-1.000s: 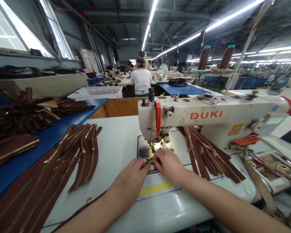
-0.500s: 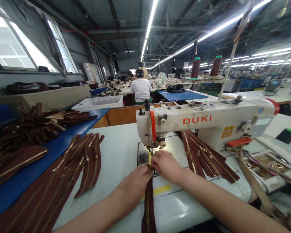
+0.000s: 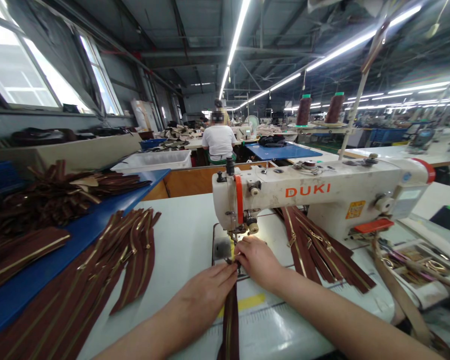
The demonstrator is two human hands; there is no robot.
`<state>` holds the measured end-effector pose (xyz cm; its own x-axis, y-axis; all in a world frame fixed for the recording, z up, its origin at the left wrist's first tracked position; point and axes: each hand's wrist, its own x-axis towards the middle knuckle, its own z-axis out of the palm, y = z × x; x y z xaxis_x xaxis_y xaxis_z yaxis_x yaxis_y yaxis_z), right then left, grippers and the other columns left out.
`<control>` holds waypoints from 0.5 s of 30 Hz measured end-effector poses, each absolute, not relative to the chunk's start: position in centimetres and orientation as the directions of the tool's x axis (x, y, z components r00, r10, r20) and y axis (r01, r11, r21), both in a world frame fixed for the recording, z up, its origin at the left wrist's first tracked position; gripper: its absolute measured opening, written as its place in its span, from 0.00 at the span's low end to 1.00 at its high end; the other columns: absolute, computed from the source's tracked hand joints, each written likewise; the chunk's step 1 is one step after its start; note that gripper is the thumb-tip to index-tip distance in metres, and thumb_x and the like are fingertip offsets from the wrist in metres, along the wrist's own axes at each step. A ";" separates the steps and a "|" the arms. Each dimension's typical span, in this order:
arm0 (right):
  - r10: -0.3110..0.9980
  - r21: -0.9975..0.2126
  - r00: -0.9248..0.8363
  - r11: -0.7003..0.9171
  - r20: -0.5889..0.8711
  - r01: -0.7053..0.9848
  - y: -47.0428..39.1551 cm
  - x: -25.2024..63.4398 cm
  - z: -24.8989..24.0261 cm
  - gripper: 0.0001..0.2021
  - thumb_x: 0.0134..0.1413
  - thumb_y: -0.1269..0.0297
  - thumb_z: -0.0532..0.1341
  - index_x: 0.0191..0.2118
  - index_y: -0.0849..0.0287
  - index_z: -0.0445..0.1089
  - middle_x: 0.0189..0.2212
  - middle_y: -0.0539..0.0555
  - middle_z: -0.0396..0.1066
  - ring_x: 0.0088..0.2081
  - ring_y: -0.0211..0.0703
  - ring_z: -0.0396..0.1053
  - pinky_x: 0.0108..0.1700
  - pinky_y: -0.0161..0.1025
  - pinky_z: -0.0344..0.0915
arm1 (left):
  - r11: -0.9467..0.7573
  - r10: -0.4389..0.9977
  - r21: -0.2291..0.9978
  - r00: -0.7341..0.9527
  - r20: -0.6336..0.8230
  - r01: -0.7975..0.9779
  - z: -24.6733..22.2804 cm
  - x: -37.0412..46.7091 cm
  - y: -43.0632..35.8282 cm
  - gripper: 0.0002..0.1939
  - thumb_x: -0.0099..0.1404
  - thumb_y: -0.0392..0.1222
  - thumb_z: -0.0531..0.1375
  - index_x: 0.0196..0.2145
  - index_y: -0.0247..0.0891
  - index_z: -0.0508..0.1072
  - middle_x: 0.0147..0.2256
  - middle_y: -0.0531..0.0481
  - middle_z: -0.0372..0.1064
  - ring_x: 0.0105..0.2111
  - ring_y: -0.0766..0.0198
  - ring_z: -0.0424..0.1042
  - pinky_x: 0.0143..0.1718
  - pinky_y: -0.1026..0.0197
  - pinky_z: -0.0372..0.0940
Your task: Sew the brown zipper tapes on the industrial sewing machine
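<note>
A brown zipper strip (image 3: 231,320) with gold-coloured teeth runs from the table's front edge up to the needle area of a white sewing machine (image 3: 270,185). My left hand (image 3: 210,292) is closed on this zipper just in front of the presser foot, its fingers fairly straight and its fingertips against the tape. Close beside it, my right hand (image 3: 260,260) pinches the zipper's upper end near the needle. The fingers cover that end, so the exact grip is hidden. A lamp lights the metal needle plate (image 3: 221,245).
Brown zippers (image 3: 93,270) lie in a spread at left; more zippers (image 3: 318,245) fan out under the machine arm. A blue board (image 3: 78,227) holds a heap of brown strips. At right sits a tray (image 3: 422,270) of small parts. A person (image 3: 218,141) sits ahead, back turned.
My left hand's fingers have straightened and flattened somewhat over the zipper. The right hand stays by the needle. The whole view has shifted slightly.
</note>
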<state>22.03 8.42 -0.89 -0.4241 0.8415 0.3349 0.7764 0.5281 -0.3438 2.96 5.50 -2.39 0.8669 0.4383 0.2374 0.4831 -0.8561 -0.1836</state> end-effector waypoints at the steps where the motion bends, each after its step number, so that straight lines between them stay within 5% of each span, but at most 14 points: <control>1: 0.842 -0.356 -0.417 0.526 0.342 0.772 8.4 22.3 -0.9 0.04 0.56 0.74 0.59 0.35 0.60 0.71 0.34 0.54 0.71 0.39 0.43 0.66 0.40 0.36 0.59 | -0.855 0.437 -0.188 0.867 0.237 0.483 -2.4 3.0 5.6 0.27 0.57 0.22 0.46 0.54 0.30 0.64 0.54 0.38 0.66 0.55 0.55 0.65 0.55 0.53 0.61; 8: 0.741 -0.396 -0.506 0.667 0.441 0.632 6.2 24.5 -1.0 0.07 0.59 0.72 0.56 0.34 0.60 0.72 0.31 0.53 0.71 0.36 0.42 0.66 0.40 0.36 0.61 | -0.817 0.503 -0.198 0.838 0.213 0.541 -1.3 4.6 5.8 0.20 0.63 0.26 0.48 0.51 0.26 0.67 0.52 0.35 0.68 0.53 0.52 0.67 0.54 0.52 0.62; 15: 0.630 -0.224 -0.632 0.766 0.451 0.603 5.7 24.2 -0.9 0.09 0.60 0.71 0.55 0.35 0.62 0.72 0.32 0.55 0.72 0.37 0.44 0.65 0.42 0.37 0.62 | -0.791 0.534 -0.186 0.806 0.254 0.582 -1.5 5.2 6.5 0.18 0.64 0.26 0.49 0.50 0.24 0.68 0.50 0.34 0.69 0.52 0.52 0.68 0.52 0.52 0.64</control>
<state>24.18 5.69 -0.86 -0.6323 0.6300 0.4509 0.6031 0.7656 -0.2240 5.16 6.55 -1.49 0.8065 0.5340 0.2539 0.5825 -0.7912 -0.1862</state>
